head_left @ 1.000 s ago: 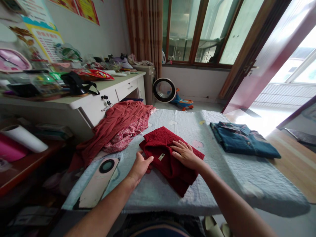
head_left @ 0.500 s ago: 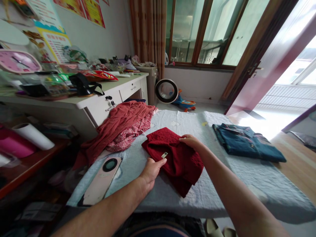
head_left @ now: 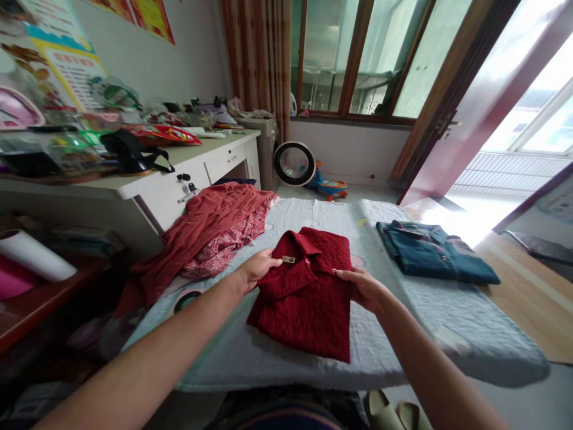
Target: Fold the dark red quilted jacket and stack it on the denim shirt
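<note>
A dark red collared garment (head_left: 308,316) lies folded on the pale blue cloth (head_left: 380,352), its collar at the upper left and buttons showing. My left hand (head_left: 258,267) grips its left edge, thumb by the small label inside the collar. At the right edge, my right hand (head_left: 364,286) pinches the fabric beside a button. Loose rose-red clothes (head_left: 210,221) are heaped to the left, and a folded dark blue denim garment (head_left: 439,254) rests at the right.
A phone (head_left: 187,298) is partly covered by my left forearm. The cluttered desk (head_left: 188,158) stands at the left; beyond the cloth are a round-framed object (head_left: 294,163) and a blue-orange toy (head_left: 329,186). Slippers (head_left: 382,409) sit below the near edge.
The red garment has been turned so its collar and buttoned front show. My left hand has moved up and left to the collar side; my right hand is lower along the right edge.
</note>
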{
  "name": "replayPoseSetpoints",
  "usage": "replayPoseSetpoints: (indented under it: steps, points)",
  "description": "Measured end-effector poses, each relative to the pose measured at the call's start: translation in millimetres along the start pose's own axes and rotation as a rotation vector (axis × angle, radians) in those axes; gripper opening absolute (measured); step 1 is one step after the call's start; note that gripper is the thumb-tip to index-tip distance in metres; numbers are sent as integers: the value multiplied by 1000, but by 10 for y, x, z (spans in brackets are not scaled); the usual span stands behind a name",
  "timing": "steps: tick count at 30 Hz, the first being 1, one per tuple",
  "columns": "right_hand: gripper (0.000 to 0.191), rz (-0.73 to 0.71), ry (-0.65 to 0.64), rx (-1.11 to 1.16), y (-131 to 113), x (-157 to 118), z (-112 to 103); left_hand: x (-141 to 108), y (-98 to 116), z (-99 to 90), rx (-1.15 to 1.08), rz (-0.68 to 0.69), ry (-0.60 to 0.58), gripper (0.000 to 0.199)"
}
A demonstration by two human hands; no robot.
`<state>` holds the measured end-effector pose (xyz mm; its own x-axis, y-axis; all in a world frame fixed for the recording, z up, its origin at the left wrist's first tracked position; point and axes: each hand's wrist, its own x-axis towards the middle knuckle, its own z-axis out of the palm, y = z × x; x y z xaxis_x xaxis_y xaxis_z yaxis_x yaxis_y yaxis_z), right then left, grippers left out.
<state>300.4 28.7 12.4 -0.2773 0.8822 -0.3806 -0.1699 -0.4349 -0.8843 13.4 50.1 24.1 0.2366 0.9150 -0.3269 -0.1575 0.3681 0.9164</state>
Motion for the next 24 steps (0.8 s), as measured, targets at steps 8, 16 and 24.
replayPoseSetpoints:
  steps: [8, 16, 24]
  points:
    - [39, 3, 64, 230, 538, -482, 313, 782, 476, -59, 763, -6, -215, 48]
    - [26, -165, 243, -422, 513, -583, 65, 858, 397, 47, 1288, 323, 7, 31]
    - [23, -906, 299, -1046, 151, -151, 430, 330, 368, 148, 1615, 606, -176, 30]
